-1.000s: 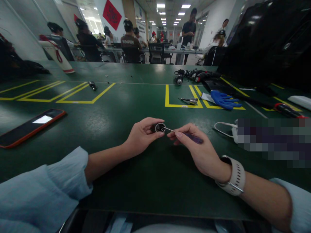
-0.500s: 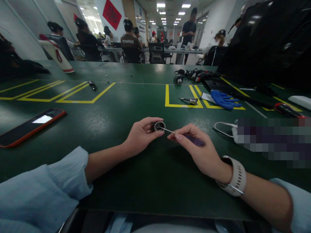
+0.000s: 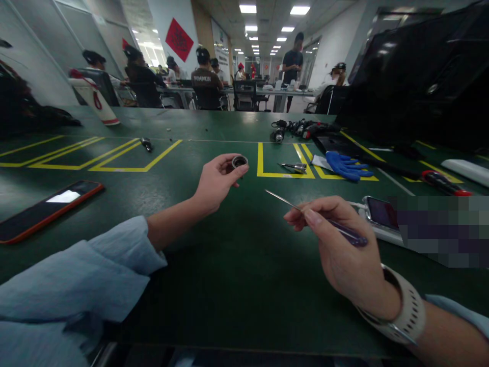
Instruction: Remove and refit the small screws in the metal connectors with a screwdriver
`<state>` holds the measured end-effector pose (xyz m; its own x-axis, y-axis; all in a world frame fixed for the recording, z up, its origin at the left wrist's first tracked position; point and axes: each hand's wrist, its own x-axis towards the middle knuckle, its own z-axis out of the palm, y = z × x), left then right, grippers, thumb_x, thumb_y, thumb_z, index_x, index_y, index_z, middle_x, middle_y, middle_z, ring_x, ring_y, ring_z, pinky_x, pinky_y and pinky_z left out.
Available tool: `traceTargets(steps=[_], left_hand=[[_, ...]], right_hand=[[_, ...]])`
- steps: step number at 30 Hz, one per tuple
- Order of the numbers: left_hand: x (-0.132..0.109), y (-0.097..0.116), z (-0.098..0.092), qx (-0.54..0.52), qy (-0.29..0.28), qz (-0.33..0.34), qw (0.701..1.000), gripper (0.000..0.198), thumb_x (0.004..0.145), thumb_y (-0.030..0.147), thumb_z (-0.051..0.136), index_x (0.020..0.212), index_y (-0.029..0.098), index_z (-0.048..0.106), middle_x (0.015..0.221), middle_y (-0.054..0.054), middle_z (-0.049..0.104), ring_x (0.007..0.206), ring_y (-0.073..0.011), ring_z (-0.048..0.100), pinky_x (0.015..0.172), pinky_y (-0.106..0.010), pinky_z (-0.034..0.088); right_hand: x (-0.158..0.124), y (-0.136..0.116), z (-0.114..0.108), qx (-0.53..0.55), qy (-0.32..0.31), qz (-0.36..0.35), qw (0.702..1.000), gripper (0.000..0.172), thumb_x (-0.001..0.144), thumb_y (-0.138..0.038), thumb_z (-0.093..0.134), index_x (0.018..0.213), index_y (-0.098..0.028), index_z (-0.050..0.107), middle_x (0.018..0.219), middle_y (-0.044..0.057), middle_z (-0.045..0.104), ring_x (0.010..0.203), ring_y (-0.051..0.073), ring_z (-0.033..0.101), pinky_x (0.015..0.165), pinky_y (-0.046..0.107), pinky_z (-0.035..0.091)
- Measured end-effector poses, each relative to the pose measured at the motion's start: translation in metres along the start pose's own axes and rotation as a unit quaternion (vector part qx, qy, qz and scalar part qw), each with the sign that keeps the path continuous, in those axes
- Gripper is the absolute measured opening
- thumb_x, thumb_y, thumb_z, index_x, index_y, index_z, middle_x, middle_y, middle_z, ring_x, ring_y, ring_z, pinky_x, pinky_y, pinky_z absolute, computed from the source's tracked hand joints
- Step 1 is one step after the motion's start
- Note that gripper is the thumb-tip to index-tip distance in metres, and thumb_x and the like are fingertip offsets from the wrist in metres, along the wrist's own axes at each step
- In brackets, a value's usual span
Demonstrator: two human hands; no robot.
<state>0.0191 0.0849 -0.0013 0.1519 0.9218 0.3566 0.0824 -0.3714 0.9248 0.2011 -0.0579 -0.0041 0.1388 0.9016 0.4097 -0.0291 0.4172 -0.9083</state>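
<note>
Between thumb and fingers, my left hand grips a small round metal ring-shaped part, its dark hollow opening facing up toward me. My right hand is closed around the dark purple handle of a screwdriver. The thin shaft points up and left, its tip apart from the metal part. Beyond the hands, a slim metal piece with a pointed end lies inside a yellow taped outline.
A phone in an orange case lies at left, a small metal piece beyond it. Farther right are a blue glove, black cables, a red-and-black tool handle and a white device. Several people sit or stand in the background.
The screwdriver tip has come out of the metal part. My right hand has moved right and toward me with the screwdriver, and my left hand has moved away from me with the part.
</note>
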Motion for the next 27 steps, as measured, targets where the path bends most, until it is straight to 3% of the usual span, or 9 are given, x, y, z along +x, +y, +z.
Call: traceTargets(steps=[5,10,19,24,27], left_hand=[[0.042,-0.024,0.02,0.045,0.008,0.101,0.994,0.039,0.066,0.024,0.072,0.102,0.013,0.061,0.097,-0.007,0.066,0.085,-0.0173,0.063,0.069,-0.028,0.053],[0.068,-0.053,0.051,0.162,-0.042,0.142,0.976,0.034,0.072,0.02,0.065,0.104,0.01,0.058,0.1,-0.01,0.065,0.086,-0.0173,0.063,0.077,-0.03,0.051],[0.079,-0.064,0.104,0.284,-0.147,0.176,0.931,0.032,0.072,0.021,0.068,0.102,0.014,0.063,0.1,-0.011,0.066,0.09,-0.0235,0.06,0.08,-0.035,0.047],[0.083,-0.065,0.115,0.338,-0.177,0.192,0.904,0.03,0.071,0.02,0.069,0.1,0.014,0.064,0.099,-0.01,0.066,0.095,-0.0263,0.057,0.086,-0.039,0.044],[0.081,-0.063,0.115,0.354,-0.164,0.203,0.898,0.045,0.071,0.024,0.07,0.113,0.015,0.057,0.114,-0.011,0.061,0.105,-0.0261,0.053,0.092,-0.039,0.042]], right_hand=[[0.0,0.004,-0.001,-0.007,-0.019,0.015,1.0,0.005,0.085,-0.028,0.061,0.087,-0.024,0.064,0.084,0.002,0.069,0.078,0.017,0.063,0.068,0.033,0.051],[0.005,0.01,-0.005,0.017,-0.024,0.045,0.999,0.006,0.086,-0.029,0.06,0.087,-0.023,0.063,0.085,0.001,0.069,0.078,0.016,0.063,0.068,0.03,0.051],[0.008,0.011,-0.008,0.009,-0.02,0.048,0.999,0.007,0.087,-0.029,0.059,0.086,-0.024,0.063,0.084,-0.001,0.068,0.077,0.014,0.062,0.067,0.028,0.051],[0.008,0.013,-0.008,0.003,-0.024,0.053,0.998,0.007,0.087,-0.03,0.059,0.085,-0.024,0.063,0.084,-0.001,0.068,0.077,0.014,0.062,0.067,0.028,0.051],[0.009,0.015,-0.009,-0.002,-0.024,0.054,0.998,0.007,0.086,-0.03,0.059,0.086,-0.024,0.063,0.084,-0.001,0.068,0.078,0.015,0.063,0.066,0.028,0.051]])
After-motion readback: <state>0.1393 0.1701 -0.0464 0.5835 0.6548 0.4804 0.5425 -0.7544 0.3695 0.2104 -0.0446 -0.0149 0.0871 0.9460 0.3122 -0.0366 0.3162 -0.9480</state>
